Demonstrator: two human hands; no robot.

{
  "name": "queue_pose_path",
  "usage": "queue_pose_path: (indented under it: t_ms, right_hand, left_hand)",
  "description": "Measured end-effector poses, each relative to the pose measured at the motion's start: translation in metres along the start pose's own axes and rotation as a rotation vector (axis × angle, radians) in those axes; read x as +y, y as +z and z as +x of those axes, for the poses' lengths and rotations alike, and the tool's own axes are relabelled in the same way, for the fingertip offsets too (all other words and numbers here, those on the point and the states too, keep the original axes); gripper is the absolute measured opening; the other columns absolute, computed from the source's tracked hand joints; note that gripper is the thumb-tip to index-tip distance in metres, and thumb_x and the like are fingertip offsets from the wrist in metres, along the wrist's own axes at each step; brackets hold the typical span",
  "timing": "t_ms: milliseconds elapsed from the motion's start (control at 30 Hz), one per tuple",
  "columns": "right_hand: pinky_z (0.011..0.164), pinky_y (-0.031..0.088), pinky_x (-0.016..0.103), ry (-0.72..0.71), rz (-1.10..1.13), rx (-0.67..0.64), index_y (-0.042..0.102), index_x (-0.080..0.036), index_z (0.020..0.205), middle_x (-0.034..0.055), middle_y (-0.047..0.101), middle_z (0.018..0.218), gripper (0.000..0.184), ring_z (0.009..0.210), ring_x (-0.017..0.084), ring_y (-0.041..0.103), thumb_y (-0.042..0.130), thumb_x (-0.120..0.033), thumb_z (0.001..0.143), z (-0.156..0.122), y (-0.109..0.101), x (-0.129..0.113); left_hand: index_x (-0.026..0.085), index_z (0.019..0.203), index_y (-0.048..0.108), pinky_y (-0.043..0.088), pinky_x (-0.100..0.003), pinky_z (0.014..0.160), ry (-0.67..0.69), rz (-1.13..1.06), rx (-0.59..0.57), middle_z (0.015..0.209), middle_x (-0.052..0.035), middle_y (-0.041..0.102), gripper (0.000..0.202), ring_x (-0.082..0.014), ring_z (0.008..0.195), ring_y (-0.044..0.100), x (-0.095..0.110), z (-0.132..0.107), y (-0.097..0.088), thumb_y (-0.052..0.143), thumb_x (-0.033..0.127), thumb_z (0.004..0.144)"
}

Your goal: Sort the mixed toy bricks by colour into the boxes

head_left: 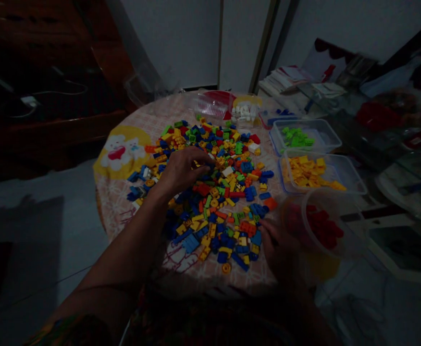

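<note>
Left hand, centre: fingers curved over toy building bricks, grip unclear | right hand, lower right: beside bricks, finger closure unclear

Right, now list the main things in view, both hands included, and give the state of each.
Brick pile: loose, spread out, colours mixed.
Left hand: over the pile, fingers curled; whether it grips anything is unclear.
Right hand: at the pile's near right edge; grip unclear.
Green-brick box: open, partly filled.
Yellow-brick box: open, partly filled.
Red-brick tub: open, partly filled.
Tablecloth: spread out beneath the pile.
</note>
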State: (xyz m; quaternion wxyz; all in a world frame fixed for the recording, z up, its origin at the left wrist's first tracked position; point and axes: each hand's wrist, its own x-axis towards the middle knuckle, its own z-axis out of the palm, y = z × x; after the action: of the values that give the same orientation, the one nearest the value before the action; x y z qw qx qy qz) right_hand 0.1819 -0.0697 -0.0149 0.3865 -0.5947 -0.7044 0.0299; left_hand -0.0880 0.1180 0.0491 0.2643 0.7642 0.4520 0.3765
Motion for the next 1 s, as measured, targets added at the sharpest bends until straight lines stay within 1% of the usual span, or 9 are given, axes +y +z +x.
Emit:
queue_pose_path:
  t_ms: [133,200,300,467,600,667,800,900,1000]
  right_hand:
    - [0.077,0.061,0.03,0.024,-0.012,-0.01,0.076,-0.02,0.104,0.0082,0.079,0.096,0.023,0.084,0.021,0.076,0.055,-0.022,0.093,0.005,0.002,0.001]
    - [0.077,0.061,0.03,0.041,-0.017,-0.013,0.076,-0.02,0.103,0.0076,0.079,0.095,0.023,0.083,0.021,0.076,0.055,-0.023,0.093,0.007,0.002,0.002]
    - [0.078,0.061,0.031,0.035,-0.014,-0.012,0.076,-0.02,0.102,0.0076,0.079,0.095,0.022,0.083,0.021,0.076,0.056,-0.024,0.093,0.009,0.003,-0.001]
    - [0.069,0.058,0.028,-0.079,-0.033,-0.023,0.075,-0.019,0.102,0.0073,0.079,0.089,0.02,0.074,0.019,0.074,0.056,-0.022,0.094,0.015,0.001,-0.011]
    - [0.069,0.058,0.029,-0.197,-0.04,-0.021,0.074,-0.02,0.106,0.007,0.077,0.088,0.021,0.075,0.02,0.073,0.057,-0.024,0.095,0.036,0.001,-0.018]
    - [0.074,0.057,0.03,-0.242,-0.023,-0.068,0.072,-0.02,0.109,0.0072,0.076,0.09,0.023,0.081,0.02,0.072,0.054,-0.024,0.096,0.052,0.004,-0.022]
    - [0.079,0.057,0.033,-0.318,-0.018,-0.265,0.069,-0.02,0.12,0.0085,0.074,0.098,0.031,0.089,0.021,0.069,0.048,-0.024,0.098,0.085,0.022,-0.037]
    - [0.092,0.055,0.04,-0.441,0.04,-0.401,0.064,-0.02,0.129,0.0116,0.069,0.121,0.036,0.111,0.024,0.063,0.048,-0.019,0.097,0.1,0.045,-0.055]
    - [0.108,0.045,0.05,-0.592,0.083,-0.505,0.063,-0.021,0.131,0.012,0.056,0.143,0.038,0.133,0.028,0.048,0.054,-0.015,0.094,0.104,0.069,-0.071]
  left_hand:
    - [0.021,0.081,0.079,0.046,-0.025,0.06,-0.091,-0.04,0.124,0.074,-0.0027,0.07,0.016,-0.0152,0.063,0.058,-0.013,-0.007,-0.006,0.074,0.032,0.069]
    - [0.02,0.08,0.078,0.045,-0.024,0.058,-0.134,-0.097,0.188,0.07,-0.0018,0.07,0.017,-0.0151,0.062,0.058,-0.019,-0.009,-0.01,0.076,0.031,0.068]
    - [0.019,0.079,0.077,0.048,-0.023,0.058,-0.193,-0.218,0.31,0.072,-0.0015,0.071,0.017,-0.0163,0.068,0.062,-0.026,-0.011,-0.022,0.078,0.028,0.065]
    - [0.017,0.082,0.075,0.05,-0.022,0.059,-0.208,-0.318,0.464,0.074,-0.0014,0.071,0.015,-0.0132,0.066,0.063,-0.039,-0.014,-0.043,0.077,0.027,0.071]
    - [0.015,0.086,0.074,0.05,-0.021,0.057,-0.228,-0.367,0.592,0.077,-0.0027,0.072,0.018,-0.0107,0.062,0.062,-0.046,-0.017,-0.054,0.073,0.029,0.074]
    - [0.015,0.087,0.073,0.049,-0.021,0.055,-0.281,-0.388,0.641,0.078,-0.0031,0.072,0.021,-0.0109,0.062,0.062,-0.049,-0.019,-0.058,0.071,0.03,0.073]
    - [0.015,0.089,0.071,0.049,-0.019,0.055,-0.351,-0.463,0.697,0.078,-0.0034,0.071,0.024,-0.0102,0.062,0.063,-0.057,-0.023,-0.064,0.068,0.03,0.071]
    - [0.015,0.09,0.07,0.048,-0.019,0.056,-0.376,-0.509,0.715,0.078,-0.0033,0.07,0.024,-0.0096,0.062,0.063,-0.065,-0.025,-0.067,0.068,0.03,0.071]
    - [0.015,0.09,0.07,0.048,-0.019,0.056,-0.395,-0.528,0.718,0.078,-0.0032,0.07,0.024,-0.0094,0.061,0.062,-0.071,-0.027,-0.068,0.068,0.03,0.071]
